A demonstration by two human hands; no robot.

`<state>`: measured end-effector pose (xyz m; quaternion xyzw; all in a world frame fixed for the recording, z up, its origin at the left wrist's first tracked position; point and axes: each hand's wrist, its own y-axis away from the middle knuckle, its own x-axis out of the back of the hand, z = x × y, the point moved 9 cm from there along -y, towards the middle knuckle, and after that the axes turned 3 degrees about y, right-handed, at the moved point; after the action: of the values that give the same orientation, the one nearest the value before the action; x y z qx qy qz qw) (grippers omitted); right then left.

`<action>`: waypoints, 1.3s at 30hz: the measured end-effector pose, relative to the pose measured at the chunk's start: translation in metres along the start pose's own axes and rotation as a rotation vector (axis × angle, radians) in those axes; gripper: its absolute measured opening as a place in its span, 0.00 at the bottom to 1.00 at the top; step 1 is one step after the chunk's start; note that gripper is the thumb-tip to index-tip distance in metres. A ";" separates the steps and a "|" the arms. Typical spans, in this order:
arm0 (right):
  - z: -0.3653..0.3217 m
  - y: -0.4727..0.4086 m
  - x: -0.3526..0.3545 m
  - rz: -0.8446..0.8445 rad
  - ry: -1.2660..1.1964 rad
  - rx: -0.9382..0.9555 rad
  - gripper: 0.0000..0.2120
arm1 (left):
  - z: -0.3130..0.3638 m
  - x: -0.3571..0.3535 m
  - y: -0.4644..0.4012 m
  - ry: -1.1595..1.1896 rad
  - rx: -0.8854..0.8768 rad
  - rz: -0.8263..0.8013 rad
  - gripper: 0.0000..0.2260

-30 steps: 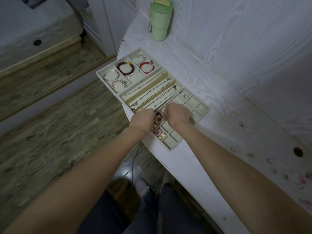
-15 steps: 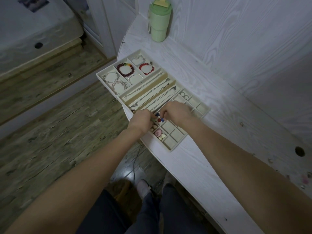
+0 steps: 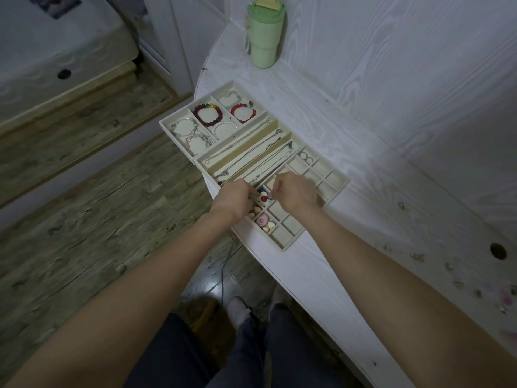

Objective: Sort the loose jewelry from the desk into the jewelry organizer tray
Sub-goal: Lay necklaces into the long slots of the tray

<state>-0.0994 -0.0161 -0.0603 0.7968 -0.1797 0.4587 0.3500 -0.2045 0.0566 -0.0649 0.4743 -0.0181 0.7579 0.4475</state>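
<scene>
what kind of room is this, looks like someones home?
Most likely a bedroom at home. A mattress lies on a low platform at the upper left, the floor is wood plank, and a white desk against a wood-grain wall holds a jewelry organizer tray and a green tumbler.

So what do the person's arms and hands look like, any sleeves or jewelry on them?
Both forearms are bare up to the frame edge: no sleeves show. The left hand and right hand show no gloves, watch or bracelet. Any finger rings are too small to tell.
</scene>
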 end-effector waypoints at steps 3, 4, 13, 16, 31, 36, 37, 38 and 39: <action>0.007 0.005 -0.001 0.002 -0.118 -0.108 0.05 | 0.000 0.001 0.000 0.029 0.023 -0.001 0.14; 0.008 0.007 -0.003 -0.006 -0.155 -0.125 0.07 | 0.000 0.001 -0.001 0.041 0.037 0.000 0.13; 0.004 0.009 -0.001 -0.002 -0.208 -0.143 0.08 | 0.017 0.005 -0.005 -0.086 0.111 0.102 0.08; 0.000 0.008 0.000 0.005 -0.157 -0.118 0.11 | 0.018 0.006 -0.006 -0.066 0.149 0.093 0.09; -0.001 0.002 0.001 0.008 -0.085 -0.051 0.10 | 0.029 0.007 -0.014 -0.111 0.234 0.026 0.10; 0.000 0.001 0.002 0.007 -0.089 -0.056 0.08 | 0.022 0.009 -0.015 -0.101 0.230 0.028 0.07; 0.000 0.002 0.001 0.004 -0.098 -0.053 0.08 | 0.019 0.009 -0.014 -0.078 0.237 0.022 0.06; 0.000 0.002 0.000 0.001 -0.113 -0.046 0.07 | 0.016 0.010 -0.014 -0.056 0.236 0.020 0.04; -0.001 0.003 -0.002 -0.005 -0.129 -0.043 0.07 | 0.013 0.009 -0.014 -0.031 0.233 0.014 0.05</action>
<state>-0.1023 -0.0176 -0.0605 0.8174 -0.2098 0.4015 0.3560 -0.1870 0.0653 -0.0565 0.5344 0.0598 0.7506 0.3839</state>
